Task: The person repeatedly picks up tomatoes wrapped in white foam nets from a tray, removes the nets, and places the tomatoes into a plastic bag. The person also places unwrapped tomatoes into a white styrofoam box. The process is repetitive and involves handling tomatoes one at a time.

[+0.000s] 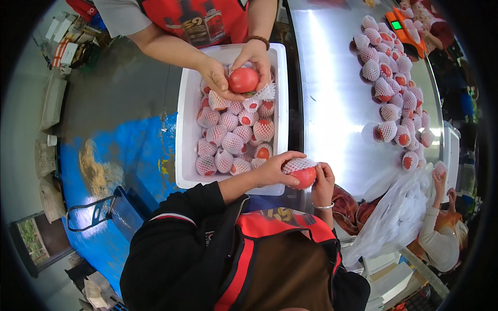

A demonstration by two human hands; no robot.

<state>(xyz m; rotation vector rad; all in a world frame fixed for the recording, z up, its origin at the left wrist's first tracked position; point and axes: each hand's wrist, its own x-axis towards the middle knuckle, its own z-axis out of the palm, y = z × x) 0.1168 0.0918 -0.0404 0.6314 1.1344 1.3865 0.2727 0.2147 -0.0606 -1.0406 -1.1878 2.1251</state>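
My left hand point(275, 169) grips a red tomato point(305, 178) from its left side, the thumb below and the fingers over the top. A white foam net sleeve point(297, 165) covers the tomato's upper part, leaving its lower side bare. On the other side my right hand point(323, 181), with a bangle at the wrist, pinches the tomato or the sleeve's edge; which one is hard to tell. Both hands are just off the near right corner of a white foam box point(180, 128). Inside that box lie many sleeved tomatoes point(232, 143).
Across the box, a co-worker's hands point(218, 79) hold a bare tomato point(244, 80). Sleeved tomatoes point(389, 112) are heaped on the metal table point(330, 93) near an orange scale point(406, 33). A clear plastic bag point(393, 217) lies at right, beside another person's arm point(439, 186). A blue folding cart point(116, 214) stands left.
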